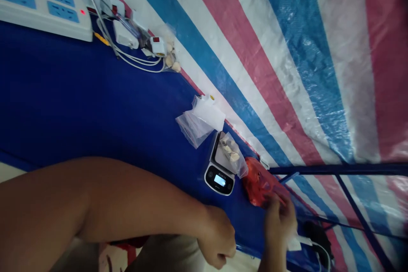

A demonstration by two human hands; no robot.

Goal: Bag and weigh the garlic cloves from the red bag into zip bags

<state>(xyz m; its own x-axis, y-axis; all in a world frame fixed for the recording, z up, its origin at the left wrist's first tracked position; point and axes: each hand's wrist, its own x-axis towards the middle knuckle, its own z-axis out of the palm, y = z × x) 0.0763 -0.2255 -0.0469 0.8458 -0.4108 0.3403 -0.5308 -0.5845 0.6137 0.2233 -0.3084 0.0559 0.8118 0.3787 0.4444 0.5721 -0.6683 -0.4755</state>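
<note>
Head view: the red plastic bag [257,182] lies ahead-left of your nearer right hand [281,220], grip too blurred to tell, your left hand [218,237] clenched.

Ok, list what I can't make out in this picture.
In the head view:
Reading on the scale: too small and washed out.
Contents of the red bag: hidden by its plastic.
Whether the right hand grips that bag: blurred.
Anything inside the left hand: hidden by its curled shape.
Far end of the power strip: cut off by the left edge.
</note>
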